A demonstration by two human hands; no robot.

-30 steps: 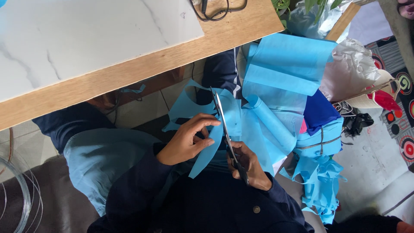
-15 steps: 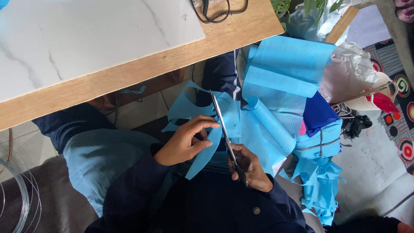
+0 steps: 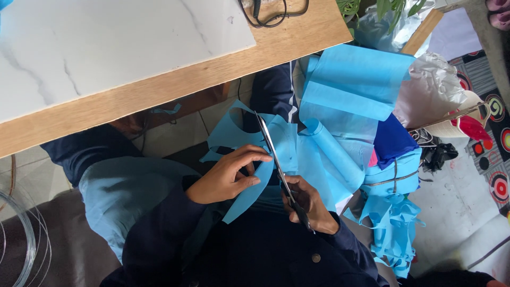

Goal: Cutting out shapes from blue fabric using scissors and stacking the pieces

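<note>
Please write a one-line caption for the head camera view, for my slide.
Left hand holds light blue fabric while the right hand works scissors through it.

We wear a dark navy long-sleeved garment, its cuffs ending at the wrists of our bare left hand [image 3: 226, 178] and bare right hand [image 3: 313, 204], and a small round pale button [image 3: 316, 258] sits on its front. Our fingers [image 3: 255, 155] carry no rings or gloves. A navy trouser leg with thin white side stripes [image 3: 276, 93] covers one leg, while a pale blue cloth [image 3: 122, 196] lies over the other thigh.
</note>
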